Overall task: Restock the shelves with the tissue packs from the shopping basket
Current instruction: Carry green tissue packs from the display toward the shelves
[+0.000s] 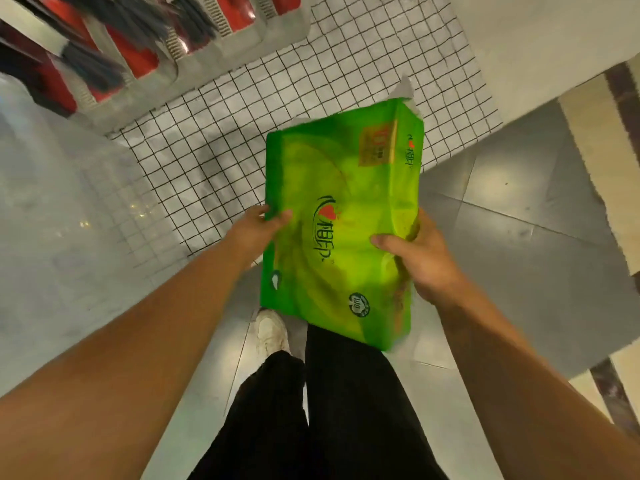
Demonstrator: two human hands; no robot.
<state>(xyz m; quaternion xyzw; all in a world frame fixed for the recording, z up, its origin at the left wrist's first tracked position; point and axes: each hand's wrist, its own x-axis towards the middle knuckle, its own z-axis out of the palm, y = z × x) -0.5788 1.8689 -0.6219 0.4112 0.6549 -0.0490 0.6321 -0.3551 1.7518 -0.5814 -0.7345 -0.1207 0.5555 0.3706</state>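
Note:
A large green tissue pack (pixel 341 223) with a red heart logo and dark lettering is held in front of me, above the floor. My left hand (pixel 258 230) grips its left edge, thumb on top. My right hand (pixel 420 261) holds its right side, thumb pressed on the front face. The pack's far end is over the lower edge of a white shelf (pixel 242 133) with a black grid pattern. No shopping basket is in view.
Red and dark packaged goods (pixel 131 46) fill the shelf at the top left, blurred. A pale glossy surface (pixel 52 220) lies at the left. Grey floor tiles (pixel 519 237) spread to the right. My black trousers and a white shoe (pixel 272 332) are below the pack.

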